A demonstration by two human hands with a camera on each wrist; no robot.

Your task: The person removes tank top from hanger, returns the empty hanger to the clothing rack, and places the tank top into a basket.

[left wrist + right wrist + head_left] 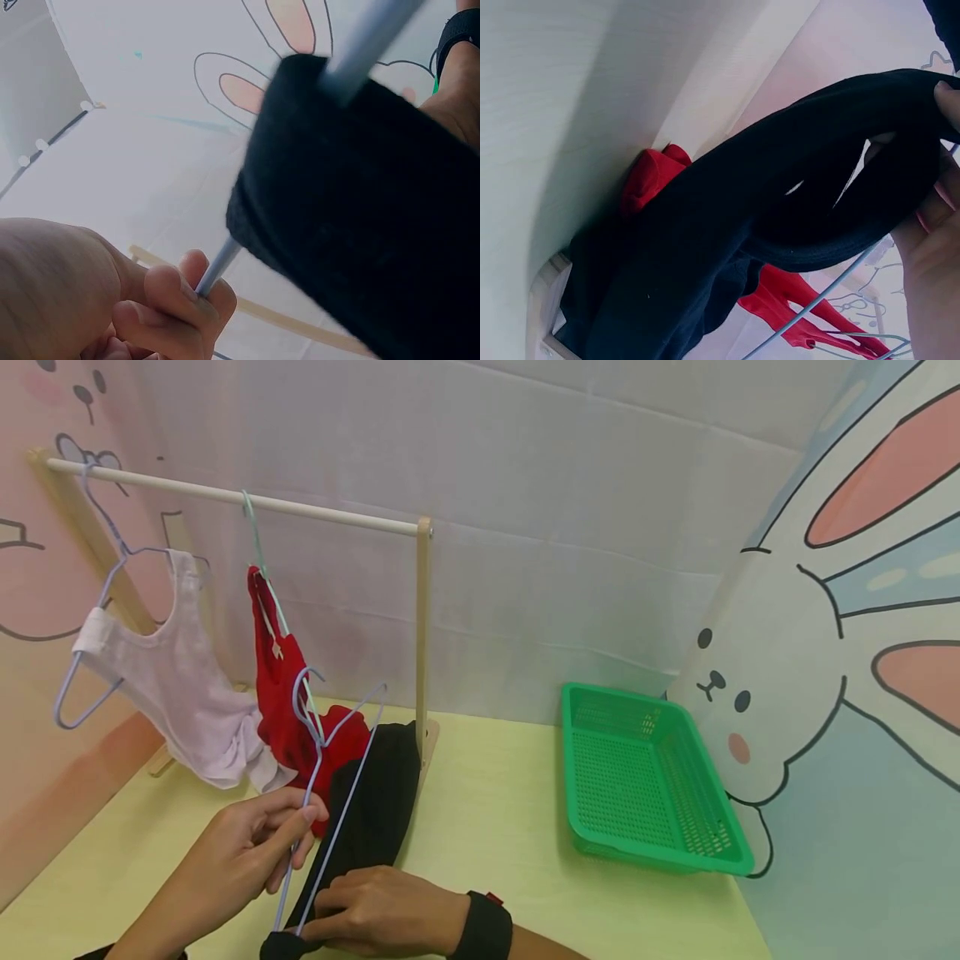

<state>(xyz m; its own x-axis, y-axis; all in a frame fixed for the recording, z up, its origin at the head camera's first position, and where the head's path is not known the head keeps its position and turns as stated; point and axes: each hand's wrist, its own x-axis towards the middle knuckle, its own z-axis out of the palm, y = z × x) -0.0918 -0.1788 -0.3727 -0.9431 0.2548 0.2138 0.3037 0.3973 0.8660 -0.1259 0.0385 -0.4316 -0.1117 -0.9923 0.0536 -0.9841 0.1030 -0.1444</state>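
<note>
My left hand (251, 843) pinches one side of a lilac wire hanger (324, 852), whose hook points up and away. At the near end of the hanger, a black garment (378, 793) is looped over the wire. My right hand (375, 910) grips the cloth of that garment near its edge. In the right wrist view the black cloth (705, 225) stretches from the fingers down to the table, with an opening in it. The left wrist view has the hanger wire (217, 266) between finger and thumb, passing into the black cloth (360, 195).
A white tank top (187, 652) and a red strappy garment (285, 693) hang from the rack's rail (300, 508) at the left. A green plastic basket (637, 793) stands at the right on the pale yellow table (487, 810). Rabbit-print panels flank the table.
</note>
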